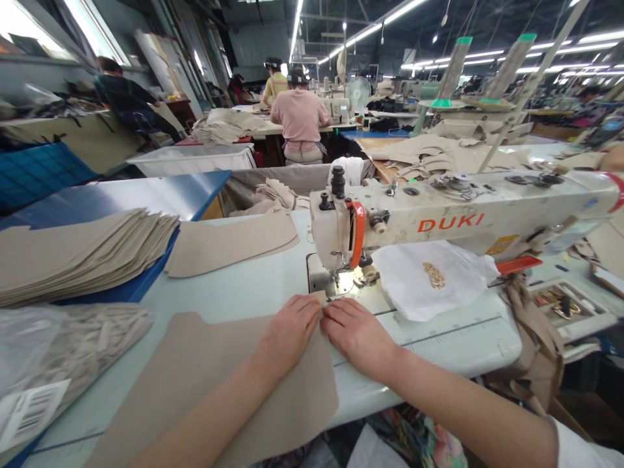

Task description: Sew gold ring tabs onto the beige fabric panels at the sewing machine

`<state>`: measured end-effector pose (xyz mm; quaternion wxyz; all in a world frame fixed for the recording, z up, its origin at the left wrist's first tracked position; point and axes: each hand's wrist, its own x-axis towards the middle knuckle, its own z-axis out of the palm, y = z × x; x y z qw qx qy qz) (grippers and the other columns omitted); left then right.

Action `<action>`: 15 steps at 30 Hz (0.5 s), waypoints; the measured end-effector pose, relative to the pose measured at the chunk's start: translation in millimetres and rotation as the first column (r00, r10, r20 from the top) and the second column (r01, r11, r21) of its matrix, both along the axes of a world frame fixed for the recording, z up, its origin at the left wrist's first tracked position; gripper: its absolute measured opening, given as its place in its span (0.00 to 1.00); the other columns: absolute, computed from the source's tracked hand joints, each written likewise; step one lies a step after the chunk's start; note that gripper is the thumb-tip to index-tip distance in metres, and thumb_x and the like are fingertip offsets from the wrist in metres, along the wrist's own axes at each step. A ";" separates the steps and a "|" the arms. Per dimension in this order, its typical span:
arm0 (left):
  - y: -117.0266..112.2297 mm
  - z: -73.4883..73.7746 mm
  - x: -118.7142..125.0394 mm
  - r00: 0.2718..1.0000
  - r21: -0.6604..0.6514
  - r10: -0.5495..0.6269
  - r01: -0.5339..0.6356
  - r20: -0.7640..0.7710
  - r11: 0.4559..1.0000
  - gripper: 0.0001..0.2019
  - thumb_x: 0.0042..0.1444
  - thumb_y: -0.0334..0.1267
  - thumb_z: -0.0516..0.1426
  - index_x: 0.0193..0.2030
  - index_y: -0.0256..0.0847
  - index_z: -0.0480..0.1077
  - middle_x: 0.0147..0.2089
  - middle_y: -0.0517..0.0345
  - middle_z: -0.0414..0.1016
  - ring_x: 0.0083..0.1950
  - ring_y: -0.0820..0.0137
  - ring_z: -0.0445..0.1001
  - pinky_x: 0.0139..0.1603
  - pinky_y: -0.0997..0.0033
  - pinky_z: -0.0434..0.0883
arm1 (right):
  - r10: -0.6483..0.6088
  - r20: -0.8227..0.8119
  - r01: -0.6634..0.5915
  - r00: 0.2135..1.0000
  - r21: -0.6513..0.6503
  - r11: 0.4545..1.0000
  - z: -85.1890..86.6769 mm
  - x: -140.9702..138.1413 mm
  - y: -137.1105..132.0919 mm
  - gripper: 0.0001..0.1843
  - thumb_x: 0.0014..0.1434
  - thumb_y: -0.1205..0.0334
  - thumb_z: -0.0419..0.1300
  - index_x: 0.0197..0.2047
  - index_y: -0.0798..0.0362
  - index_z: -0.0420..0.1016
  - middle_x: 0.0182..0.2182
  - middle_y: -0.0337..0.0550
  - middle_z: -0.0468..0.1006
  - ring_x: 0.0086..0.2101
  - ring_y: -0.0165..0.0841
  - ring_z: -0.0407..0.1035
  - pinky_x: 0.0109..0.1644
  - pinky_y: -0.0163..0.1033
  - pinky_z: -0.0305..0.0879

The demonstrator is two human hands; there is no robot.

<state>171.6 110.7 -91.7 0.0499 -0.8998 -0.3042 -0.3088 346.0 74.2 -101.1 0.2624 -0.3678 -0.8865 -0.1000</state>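
Through the head camera I see a long workroom. In the upper left are windows [92, 29] and one person [121, 91] in dark clothes; in the upper centre I count two more persons [301, 110] and one fan [359, 94]; lamps run in rows to the upper right.

Nearer to me, a blue table [195, 188] at the left carries one thick stack [73, 253] of beige pieces. Below it lies one clear bag [29, 331] with one barcode label. Next comes the pale green table [244, 286], with at least two panels [234, 244] at its far edge.

One beige sheet [209, 351] lies flat in the lower centre, its top edge just before the machine [448, 208]. My left hand [292, 325] rests on it, fingers pressed together at this edge. My right hand [358, 331] is just beside, fingers also together. The thumbs are hidden, so I cannot tell if either one pinches the sheet.

More to the right are one white cloth [404, 279] bearing gold pieces [433, 276], two thread cones [453, 68] above, and one tray [585, 330] of fittings.
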 end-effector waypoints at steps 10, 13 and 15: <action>-1.1 -2.2 -1.3 1.000 -0.023 -0.006 0.007 0.017 1.000 0.10 0.64 0.30 0.48 0.38 0.35 0.71 0.38 0.51 0.75 0.41 0.66 0.72 0.44 0.64 0.74 | 0.012 0.040 -0.011 0.999 -0.008 1.000 3.5 -0.7 0.9 0.03 0.58 0.69 0.60 0.37 0.60 0.72 0.37 0.45 0.75 0.42 0.36 0.68 0.53 0.42 0.65; -2.8 -1.4 -1.7 1.000 -0.032 -0.001 0.001 0.012 0.999 0.10 0.64 0.30 0.47 0.38 0.36 0.70 0.38 0.52 0.75 0.41 0.67 0.72 0.44 0.64 0.74 | 0.014 0.049 -0.014 0.999 0.008 1.000 3.3 -1.0 2.1 0.03 0.58 0.69 0.61 0.36 0.59 0.72 0.38 0.45 0.76 0.42 0.36 0.68 0.54 0.42 0.64; -4.0 -0.1 -1.2 1.000 -0.035 0.006 -0.006 0.006 0.999 0.10 0.64 0.30 0.48 0.38 0.37 0.70 0.38 0.52 0.75 0.41 0.67 0.72 0.44 0.65 0.74 | 0.021 0.058 -0.022 0.998 0.022 1.000 3.0 -0.7 3.5 0.03 0.57 0.69 0.61 0.36 0.58 0.72 0.38 0.45 0.76 0.42 0.36 0.69 0.54 0.42 0.64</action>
